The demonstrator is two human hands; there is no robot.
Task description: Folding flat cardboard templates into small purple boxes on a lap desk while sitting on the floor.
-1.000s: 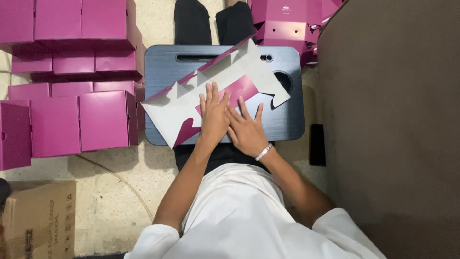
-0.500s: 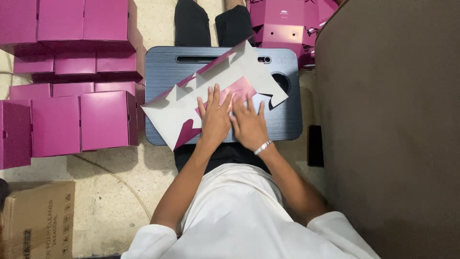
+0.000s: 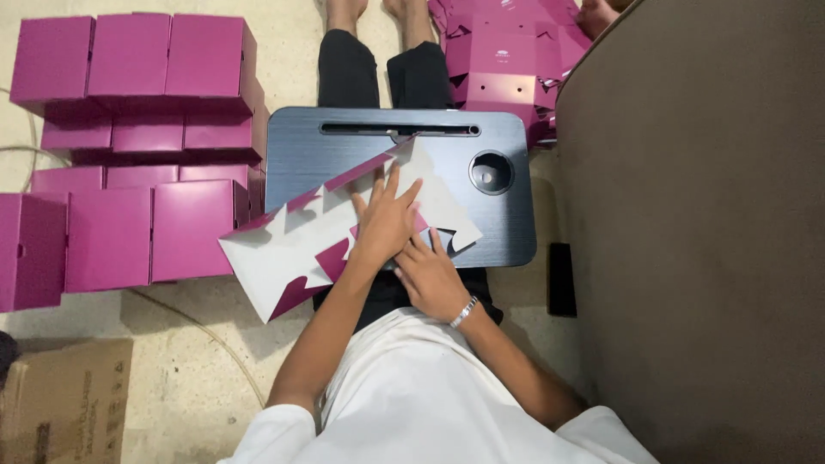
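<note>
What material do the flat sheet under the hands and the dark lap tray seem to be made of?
Flat box blank: seemingly thin cardboard, grey-white matt inside, magenta outside; die-cut edges and folded flaps show this. Lap tray: probably plastic or laminated board with a dark brushed, faintly glossy finish; fine streaks catch the light. Both hands press the blank.

My left hand lies flat, palm down, fingers spread and pointing away from me, the forearm reaching forward from a short white sleeve. My right hand sits just behind and beside it, nearer my body, palm down too, its fingertips tucked against the left hand's heel. A silver bracelet circles my right wrist, and both elbows are bent outward
</note>
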